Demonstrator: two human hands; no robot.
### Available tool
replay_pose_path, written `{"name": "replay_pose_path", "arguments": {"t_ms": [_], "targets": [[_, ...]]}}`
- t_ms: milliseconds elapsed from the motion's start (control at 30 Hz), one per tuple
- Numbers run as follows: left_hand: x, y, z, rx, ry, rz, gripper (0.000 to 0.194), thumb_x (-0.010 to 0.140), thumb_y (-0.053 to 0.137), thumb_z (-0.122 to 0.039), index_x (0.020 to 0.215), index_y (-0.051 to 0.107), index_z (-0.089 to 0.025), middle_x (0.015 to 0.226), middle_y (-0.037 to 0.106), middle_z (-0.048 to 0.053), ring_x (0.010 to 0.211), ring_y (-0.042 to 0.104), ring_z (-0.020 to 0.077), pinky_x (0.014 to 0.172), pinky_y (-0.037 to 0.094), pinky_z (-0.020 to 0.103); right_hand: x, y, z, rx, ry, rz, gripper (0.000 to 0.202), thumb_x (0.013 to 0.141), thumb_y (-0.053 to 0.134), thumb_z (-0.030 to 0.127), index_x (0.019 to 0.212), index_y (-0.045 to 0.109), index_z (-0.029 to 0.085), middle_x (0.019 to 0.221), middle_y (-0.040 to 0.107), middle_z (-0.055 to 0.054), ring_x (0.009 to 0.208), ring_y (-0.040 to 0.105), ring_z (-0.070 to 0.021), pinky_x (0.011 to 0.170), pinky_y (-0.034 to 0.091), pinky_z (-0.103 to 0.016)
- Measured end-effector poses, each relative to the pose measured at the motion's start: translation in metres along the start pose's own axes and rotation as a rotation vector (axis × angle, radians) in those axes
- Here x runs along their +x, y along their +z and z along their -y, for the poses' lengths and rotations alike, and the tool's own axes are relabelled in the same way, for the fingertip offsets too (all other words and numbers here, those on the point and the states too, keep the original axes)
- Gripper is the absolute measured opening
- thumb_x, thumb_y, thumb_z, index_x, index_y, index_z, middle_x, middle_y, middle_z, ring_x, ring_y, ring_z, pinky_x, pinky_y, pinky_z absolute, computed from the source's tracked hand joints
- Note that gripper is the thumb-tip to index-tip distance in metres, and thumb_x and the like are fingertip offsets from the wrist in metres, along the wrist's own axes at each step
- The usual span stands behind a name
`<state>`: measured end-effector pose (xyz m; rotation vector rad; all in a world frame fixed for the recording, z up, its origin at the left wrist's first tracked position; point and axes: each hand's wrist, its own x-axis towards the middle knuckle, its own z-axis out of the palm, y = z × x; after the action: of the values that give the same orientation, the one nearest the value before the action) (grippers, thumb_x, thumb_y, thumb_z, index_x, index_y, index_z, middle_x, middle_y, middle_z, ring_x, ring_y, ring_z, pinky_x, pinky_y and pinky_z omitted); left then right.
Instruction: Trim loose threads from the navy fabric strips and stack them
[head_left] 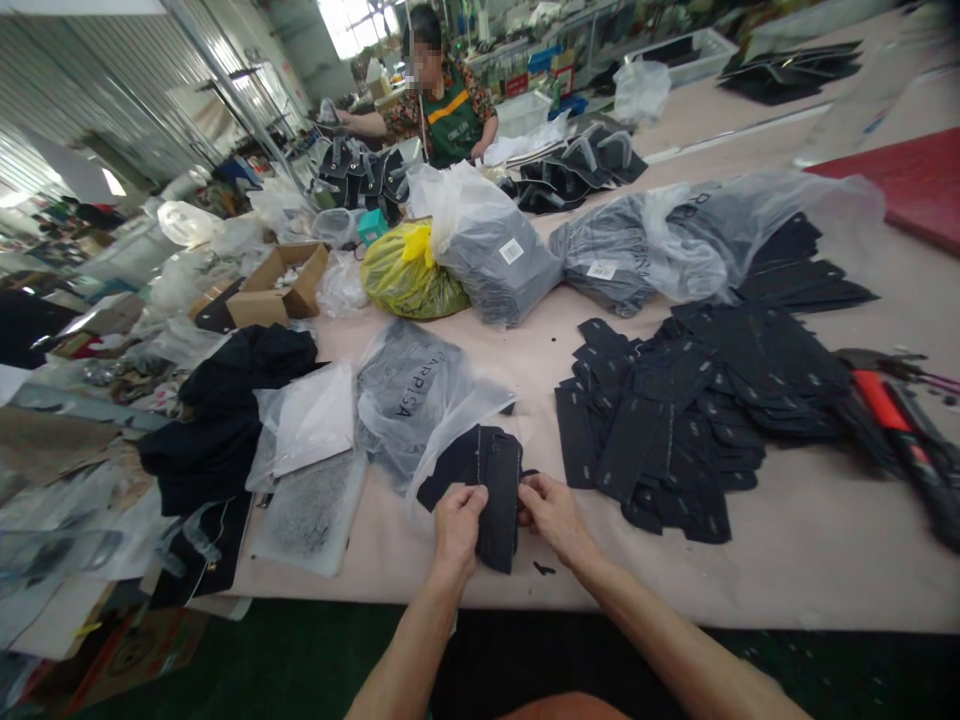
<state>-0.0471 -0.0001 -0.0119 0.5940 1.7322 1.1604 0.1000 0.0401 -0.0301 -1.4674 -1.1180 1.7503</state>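
Near the table's front edge, my left hand is closed, thumb on top, on the left edge of a dark fabric piece with a light stitched line. My right hand pinches a small dark tab at that piece's right side; whether the tab is joined to it is hard to make out. Behind my left hand, more dark pieces lie at the mouth of a clear printed plastic bag. A large heap of similar dark pieces spreads over the table to the right.
Filled plastic bags and a yellow bag stand across the table. On the left are a cardboard box, black cloth and a speckled pale board. A red-and-black tool lies right. Another person works behind.
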Motion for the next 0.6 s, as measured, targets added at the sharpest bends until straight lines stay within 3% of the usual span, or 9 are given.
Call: {"name": "replay_pose_path", "arguments": {"t_ms": [300, 433, 600], "targets": [[-0.008, 0.009, -0.001, 0.000, -0.018, -0.030, 0.025, 0.069, 0.071, -0.037, 0.076, 0.075, -0.014, 0.067, 0.064, 0.000, 0.063, 0.056, 0.0131, 0.060, 0.042, 0.023, -0.006, -0.005, 0.002, -0.092, -0.061, -0.052, 0.026, 0.080, 0.053, 0.043, 0.079, 0.065, 0.019, 0.071, 0.064, -0.001, 0.062, 0.058, -0.0153, 0.059, 0.046, -0.026], [-0.006, 0.009, 0.006, -0.019, -0.041, -0.011, 0.025, 0.069, 0.070, -0.037, 0.077, 0.073, -0.014, 0.064, 0.062, 0.000, 0.060, 0.054, 0.0127, 0.057, 0.041, 0.024, -0.003, -0.003, -0.002, -0.134, -0.022, -0.037, 0.024, 0.074, 0.060, 0.040, 0.082, 0.062, 0.017, 0.064, 0.061, 0.000, 0.055, 0.057, -0.0157, 0.055, 0.045, -0.027], [-0.003, 0.010, 0.016, -0.024, -0.057, -0.026, 0.023, 0.067, 0.071, -0.037, 0.074, 0.071, -0.015, 0.063, 0.060, -0.001, 0.060, 0.054, 0.0135, 0.058, 0.041, 0.024, -0.004, -0.002, 0.000, -0.303, -0.036, -0.112, 0.035, 0.066, 0.070, 0.038, 0.093, 0.058, 0.018, 0.075, 0.063, -0.002, 0.070, 0.060, -0.0197, 0.067, 0.046, -0.031]]}}
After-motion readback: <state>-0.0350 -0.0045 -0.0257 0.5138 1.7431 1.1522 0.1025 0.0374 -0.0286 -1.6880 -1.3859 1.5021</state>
